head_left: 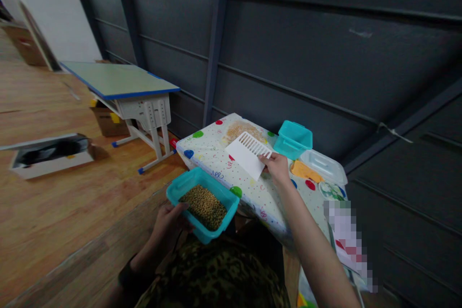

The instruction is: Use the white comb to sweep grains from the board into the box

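My left hand (169, 220) grips a teal plastic container (226, 194) by its near-left side and holds it off the table's front edge. Yellowish beans (202, 200) cover its bottom, with greener ones toward the near end. In my right hand (277, 167) is a white slotted scraper (247, 161), a flat piece with a row of long slits, pinched at its right edge over the tabletop. Just beyond it lies a spread of pale yellow beans (242, 129), partly hidden by the scraper.
On the dotted tablecloth (209, 156), a second teal container (294, 137) stands at the back, near a clear plastic lid (327, 166), an orange cloth (306, 171) and a green-and-white packet (330, 190). A dark panelled wall (306, 57) rises behind. A desk (122, 79) and an open white box (54, 156) are leftward.
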The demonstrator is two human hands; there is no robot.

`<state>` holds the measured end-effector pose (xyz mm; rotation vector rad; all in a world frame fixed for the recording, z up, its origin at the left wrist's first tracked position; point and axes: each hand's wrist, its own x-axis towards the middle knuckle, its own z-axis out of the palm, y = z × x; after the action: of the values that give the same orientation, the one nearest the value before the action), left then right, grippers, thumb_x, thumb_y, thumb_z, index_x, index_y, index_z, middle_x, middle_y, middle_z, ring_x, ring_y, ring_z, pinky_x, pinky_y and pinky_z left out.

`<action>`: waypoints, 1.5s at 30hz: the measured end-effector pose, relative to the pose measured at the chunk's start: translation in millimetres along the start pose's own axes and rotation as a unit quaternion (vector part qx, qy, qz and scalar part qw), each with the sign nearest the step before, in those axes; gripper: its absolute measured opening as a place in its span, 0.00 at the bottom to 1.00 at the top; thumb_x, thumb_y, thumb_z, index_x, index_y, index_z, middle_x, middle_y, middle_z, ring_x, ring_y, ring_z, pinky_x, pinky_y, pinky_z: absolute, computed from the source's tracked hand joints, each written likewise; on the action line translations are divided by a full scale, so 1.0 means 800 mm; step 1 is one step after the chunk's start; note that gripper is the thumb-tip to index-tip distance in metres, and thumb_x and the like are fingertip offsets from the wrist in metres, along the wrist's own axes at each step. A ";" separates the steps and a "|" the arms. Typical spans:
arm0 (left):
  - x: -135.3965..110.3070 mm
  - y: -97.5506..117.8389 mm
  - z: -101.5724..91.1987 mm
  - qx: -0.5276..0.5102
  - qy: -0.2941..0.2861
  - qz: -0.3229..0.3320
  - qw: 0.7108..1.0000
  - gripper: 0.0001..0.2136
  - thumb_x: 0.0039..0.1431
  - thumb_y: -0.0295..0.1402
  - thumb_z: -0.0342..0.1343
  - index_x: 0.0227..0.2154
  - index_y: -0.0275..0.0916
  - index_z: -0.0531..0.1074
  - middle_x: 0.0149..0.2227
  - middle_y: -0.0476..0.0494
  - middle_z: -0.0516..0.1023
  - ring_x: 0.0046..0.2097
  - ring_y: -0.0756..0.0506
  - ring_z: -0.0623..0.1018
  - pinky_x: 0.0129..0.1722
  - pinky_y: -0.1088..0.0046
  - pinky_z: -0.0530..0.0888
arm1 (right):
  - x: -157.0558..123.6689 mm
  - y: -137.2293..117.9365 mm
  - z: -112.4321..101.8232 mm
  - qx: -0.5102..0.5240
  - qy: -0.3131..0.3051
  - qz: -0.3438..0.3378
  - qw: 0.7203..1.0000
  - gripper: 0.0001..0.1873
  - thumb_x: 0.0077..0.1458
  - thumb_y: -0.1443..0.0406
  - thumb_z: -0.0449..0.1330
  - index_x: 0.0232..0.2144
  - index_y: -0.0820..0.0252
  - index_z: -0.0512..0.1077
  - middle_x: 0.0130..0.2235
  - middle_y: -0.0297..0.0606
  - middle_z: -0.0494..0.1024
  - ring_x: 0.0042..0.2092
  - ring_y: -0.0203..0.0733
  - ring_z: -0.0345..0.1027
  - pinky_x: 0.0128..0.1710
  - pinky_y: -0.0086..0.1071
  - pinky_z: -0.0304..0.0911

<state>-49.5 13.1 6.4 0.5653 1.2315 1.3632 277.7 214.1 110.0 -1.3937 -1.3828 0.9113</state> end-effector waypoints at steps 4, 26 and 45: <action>0.003 -0.003 0.000 0.011 -0.003 0.004 1.000 0.19 0.43 0.46 0.77 0.11 0.44 0.76 0.13 0.45 0.77 0.17 0.44 0.75 0.20 0.67 0.75 | -0.010 -0.012 -0.008 0.040 0.050 0.032 0.997 0.23 0.35 0.50 0.81 0.31 0.56 0.84 0.34 0.45 0.90 0.35 0.56 0.85 0.28 0.41 0.78; -0.014 0.006 0.005 0.001 0.031 -0.013 0.999 0.18 0.41 0.42 0.78 0.11 0.43 0.76 0.12 0.46 0.76 0.15 0.45 0.73 0.17 0.70 0.74 | 0.103 -0.062 0.046 -0.027 0.017 0.033 0.999 0.09 0.50 0.67 0.80 0.31 0.60 0.85 0.33 0.38 0.89 0.33 0.45 0.82 0.30 0.33 0.78; -0.026 -0.008 -0.005 0.007 0.086 -0.031 0.996 0.25 0.44 0.52 0.78 0.08 0.45 0.73 0.11 0.47 0.71 0.15 0.45 0.72 0.17 0.68 0.72 | 0.146 -0.042 0.043 -0.007 0.020 0.063 0.998 0.09 0.56 0.68 0.81 0.36 0.61 0.85 0.34 0.39 0.90 0.35 0.46 0.86 0.36 0.35 0.83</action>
<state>-45.5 -8.6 5.9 0.4219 1.3864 1.3744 245.0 331.3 144.6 -1.5145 -1.2854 0.9517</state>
